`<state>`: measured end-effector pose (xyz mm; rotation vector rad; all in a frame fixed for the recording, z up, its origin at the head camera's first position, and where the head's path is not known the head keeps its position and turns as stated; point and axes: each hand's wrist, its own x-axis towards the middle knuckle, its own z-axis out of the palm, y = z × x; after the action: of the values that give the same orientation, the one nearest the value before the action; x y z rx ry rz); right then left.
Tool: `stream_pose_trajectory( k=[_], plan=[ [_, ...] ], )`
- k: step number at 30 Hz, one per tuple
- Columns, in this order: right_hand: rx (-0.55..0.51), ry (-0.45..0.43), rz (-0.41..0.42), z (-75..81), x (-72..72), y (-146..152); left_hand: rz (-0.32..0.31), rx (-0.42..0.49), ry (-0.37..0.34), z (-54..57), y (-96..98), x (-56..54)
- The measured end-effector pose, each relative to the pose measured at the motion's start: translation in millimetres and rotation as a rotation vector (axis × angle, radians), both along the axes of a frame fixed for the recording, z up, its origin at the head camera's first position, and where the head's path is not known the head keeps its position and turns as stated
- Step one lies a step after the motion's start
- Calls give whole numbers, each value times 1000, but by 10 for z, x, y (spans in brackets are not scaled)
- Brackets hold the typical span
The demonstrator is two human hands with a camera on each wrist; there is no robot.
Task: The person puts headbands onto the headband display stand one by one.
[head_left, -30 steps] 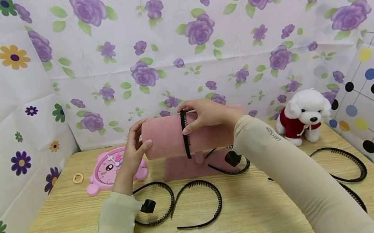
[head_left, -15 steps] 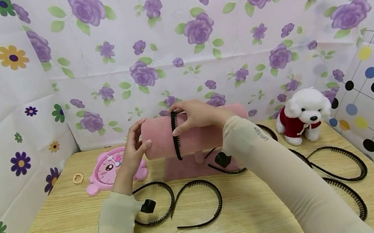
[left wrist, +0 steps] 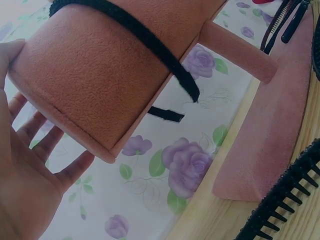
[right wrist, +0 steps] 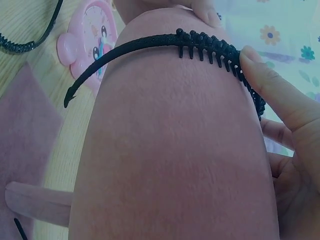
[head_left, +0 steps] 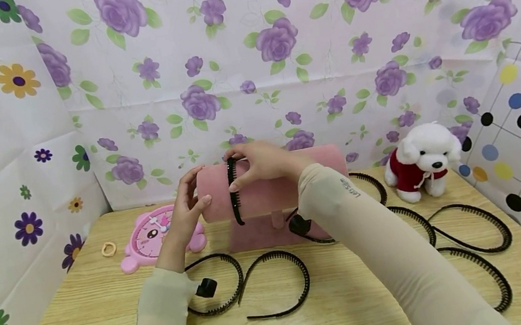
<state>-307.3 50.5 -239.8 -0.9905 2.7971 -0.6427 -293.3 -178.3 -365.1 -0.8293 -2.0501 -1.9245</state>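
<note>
Well, the black hairband (head_left: 236,204) sits round the pink roll (head_left: 267,200), near its left end, with its tips hanging below. The right hand (head_left: 265,163)'s grip pinches the band; the left hand (head_left: 181,208)'s grip holds the roll's end. A push too far left might bump the left hand or pop the band off. A hard tug could tip the stand (head_left: 250,235). The right sleeve (head_left: 372,224) seems to say "Let's slim"; the clock (head_left: 149,244)'s marks are too tiny to read.
</note>
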Motion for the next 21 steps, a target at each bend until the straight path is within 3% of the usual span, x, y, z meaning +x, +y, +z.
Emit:
stream_pose_trajectory(
  k=[21],
  plan=[
    [41, 7, -14, 16, 40, -148, -13, 5, 2, -1, -7, 3]
  ],
)
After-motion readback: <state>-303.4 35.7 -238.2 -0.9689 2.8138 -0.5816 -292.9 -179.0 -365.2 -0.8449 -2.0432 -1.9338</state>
